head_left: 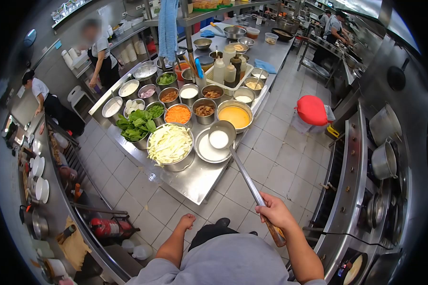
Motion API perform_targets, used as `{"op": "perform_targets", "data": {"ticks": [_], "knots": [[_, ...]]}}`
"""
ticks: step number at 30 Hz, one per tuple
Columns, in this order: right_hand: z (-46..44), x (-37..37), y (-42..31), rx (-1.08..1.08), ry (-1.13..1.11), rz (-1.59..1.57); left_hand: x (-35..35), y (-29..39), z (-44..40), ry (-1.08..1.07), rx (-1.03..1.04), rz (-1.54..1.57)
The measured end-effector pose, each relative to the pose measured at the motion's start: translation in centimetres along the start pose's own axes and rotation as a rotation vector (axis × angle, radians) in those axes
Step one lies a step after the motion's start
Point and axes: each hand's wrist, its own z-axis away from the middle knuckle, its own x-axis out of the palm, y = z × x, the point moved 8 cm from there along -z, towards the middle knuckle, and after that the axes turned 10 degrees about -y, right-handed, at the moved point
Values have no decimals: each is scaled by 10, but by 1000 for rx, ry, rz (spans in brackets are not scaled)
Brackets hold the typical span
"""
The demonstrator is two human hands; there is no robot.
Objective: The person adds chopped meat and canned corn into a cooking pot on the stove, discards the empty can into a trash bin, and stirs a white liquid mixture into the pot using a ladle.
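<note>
My right hand is wrapped round the wooden end of a long-handled ladle. White liquid fills the ladle's round cup, which is over a metal bowl of white liquid at the table's near corner. Whether the cup touches that bowl is unclear. My left hand hangs by my body, fingers curled in and nothing visible in them. Beside the white bowl stand a bowl of orange-yellow liquid and a heaped bowl of shredded cabbage. Leafy greens and shredded carrot sit just behind.
The steel table carries several more ingredient tins and a basket of squeeze bottles. A stove runs along my right. On the floor stands a tub with a red cover. Two people work at left, others far right.
</note>
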Motion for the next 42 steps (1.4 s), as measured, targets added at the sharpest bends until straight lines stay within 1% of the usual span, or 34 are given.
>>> {"op": "perform_targets", "data": {"ticks": [8, 21, 24, 26, 32, 37, 42], "knots": [[5, 2, 3, 1, 51, 42, 1, -1, -3, 16, 11, 7], [9, 1, 9, 10, 64, 46, 1, 8, -3, 9, 14, -26], [9, -1, 11, -29, 8, -37, 3, 9, -5, -1, 22, -26], [9, 1, 12, -35, -53, -201, 3, 8, -8, -5, 11, -47], [20, 1, 14, -35, -119, -313, 4, 22, -14, -27, 14, -82], [47, 1, 3, -50, -88, -367, 4, 34, -18, -49, 31, -114], [80, -13, 15, -59, -23, -386, 9, 42, -26, -100, -5, -139]]}}
